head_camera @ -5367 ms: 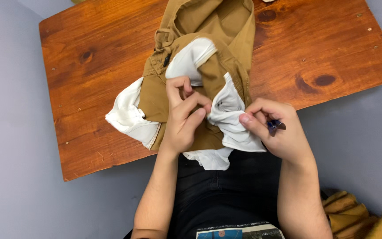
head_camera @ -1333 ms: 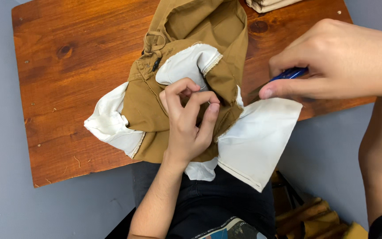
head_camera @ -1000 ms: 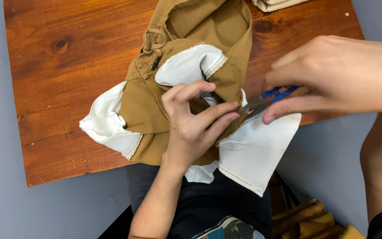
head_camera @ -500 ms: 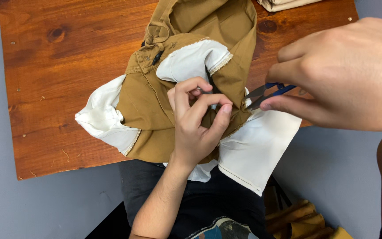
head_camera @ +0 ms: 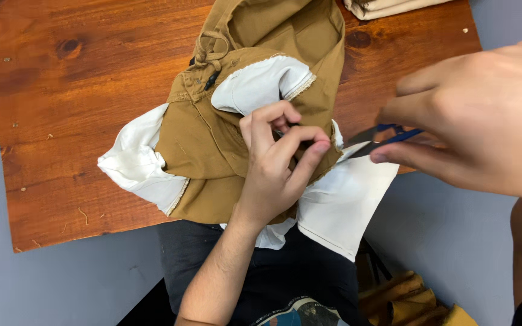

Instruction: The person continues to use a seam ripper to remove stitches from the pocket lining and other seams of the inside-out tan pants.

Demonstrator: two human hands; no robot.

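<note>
Fingers of the left hand are curled tight, pinching a fold of the tan trousers near the middle of the garment. A small pair of blue-handled thread snips is held in the right hand, gripped between thumb and forefinger, with the blades slightly parted. The pinched fold lies just to the left of the blade tips; the snips' long axis runs roughly left to right, pointing at the pinch, with a narrow gap between tips and left fingertips. The right hand is the nearer of the two to the camera and is seen large at the right edge.

The trousers are spread inside out across the wooden table, waistband towards the far side, white pocket linings turned out at left, centre and right, the right one hanging over the near table edge. Between the blades and the fold only the left fingertips and the edge of a white lining stand close. A folded pale cloth is seen at the far right corner, and more tan fabric lies on the floor at the near right
</note>
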